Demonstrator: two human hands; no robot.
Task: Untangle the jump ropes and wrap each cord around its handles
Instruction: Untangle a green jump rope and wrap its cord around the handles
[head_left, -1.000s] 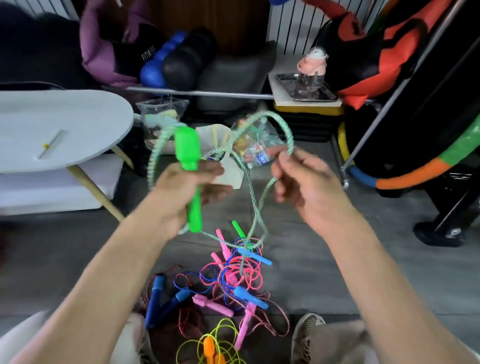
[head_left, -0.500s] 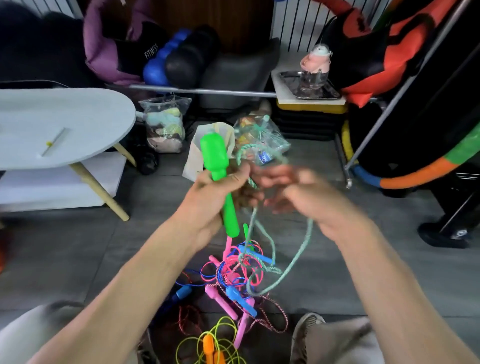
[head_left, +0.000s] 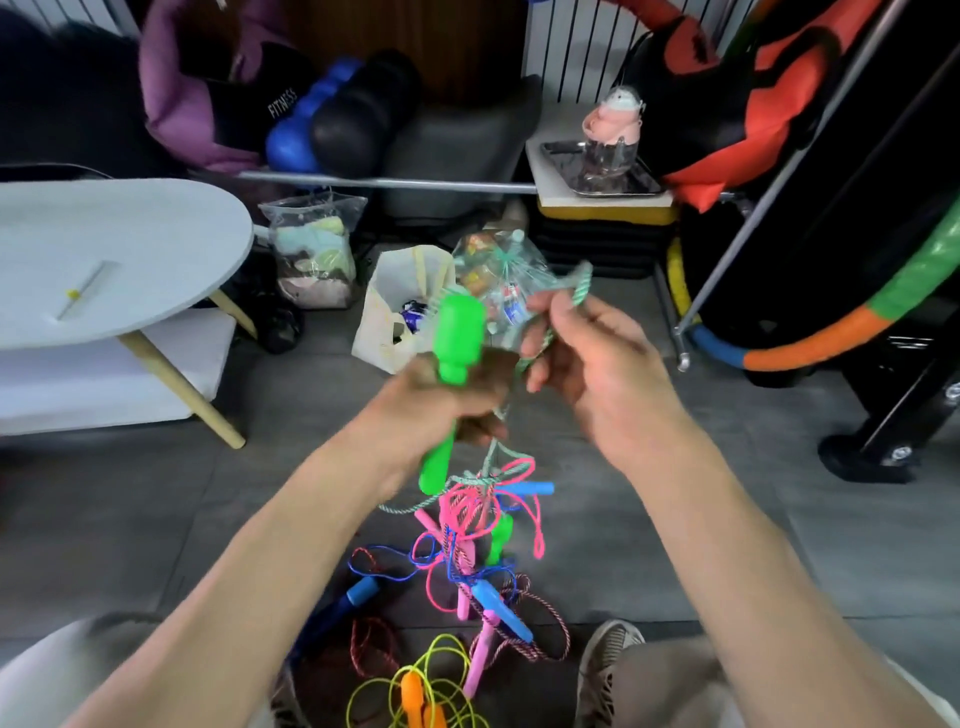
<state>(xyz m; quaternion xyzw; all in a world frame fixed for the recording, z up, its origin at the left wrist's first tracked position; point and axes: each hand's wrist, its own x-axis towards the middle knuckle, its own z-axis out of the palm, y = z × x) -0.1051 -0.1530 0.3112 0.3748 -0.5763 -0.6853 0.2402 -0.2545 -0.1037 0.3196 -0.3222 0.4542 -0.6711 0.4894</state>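
My left hand (head_left: 441, 400) grips a bright green jump-rope handle (head_left: 452, 358), held upright and slightly tilted. My right hand (head_left: 587, 364) pinches the pale green twisted cord (head_left: 581, 286) just right of the handle. That cord runs down from my hands into a tangle of pink and blue ropes (head_left: 478, 525), part of which hangs lifted off the floor with a second green handle (head_left: 500, 540) caught in it. Blue handles (head_left: 501, 608) and a pink handle (head_left: 480, 660) hang or lie lower. An orange handle with yellow cord (head_left: 415, 696) lies at the bottom.
A white oval table (head_left: 119, 260) stands at the left. Plastic bags (head_left: 311, 254) and a white bag (head_left: 400, 306) sit on the grey floor ahead. Gym gear and a black stand (head_left: 883, 431) crowd the right. My shoe (head_left: 605, 670) is at the bottom right.
The wide cord loop collapsed as my hands came together. The cord is now taut, and the pink and blue tangle has risen off the floor with it.
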